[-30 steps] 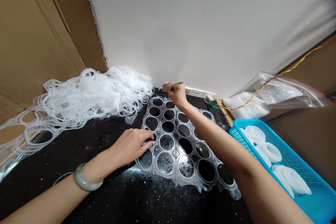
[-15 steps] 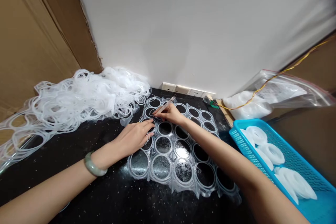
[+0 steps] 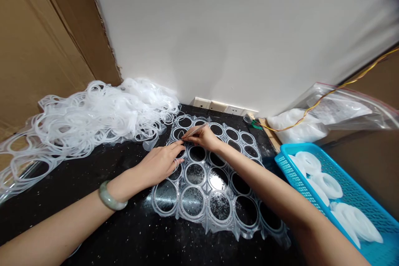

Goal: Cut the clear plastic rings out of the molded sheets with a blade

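Note:
A translucent sheet of joined rings (image 3: 205, 212) lies flat on the black speckled counter (image 3: 124, 232). My left hand (image 3: 163, 160), with a green bangle on its wrist, rests on the sheet's left edge, fingers stretched out. In its far part my right hand (image 3: 205, 137) is closed in a pinch around a thin whitish pen-like tool (image 3: 197, 129), its tip low over a ring. Whether the tip touches the sheet I cannot tell. A thin curled strand (image 3: 181, 134) shows inside the ring by the fingertips.
A heap of white ring scraps (image 3: 115, 112) lies at the left by the cardboard (image 3: 46, 50). On the right stands a blue basket (image 3: 352, 183) with several white ring stacks (image 3: 327, 185). Behind it are plastic bags (image 3: 299, 124) and a yellow wire (image 3: 311, 110). Sockets (image 3: 218, 106) line the wall.
The tool in my right hand has tipped lower and my right fingers have shifted slightly. My left hand stays almost in place. The whole view has moved a little.

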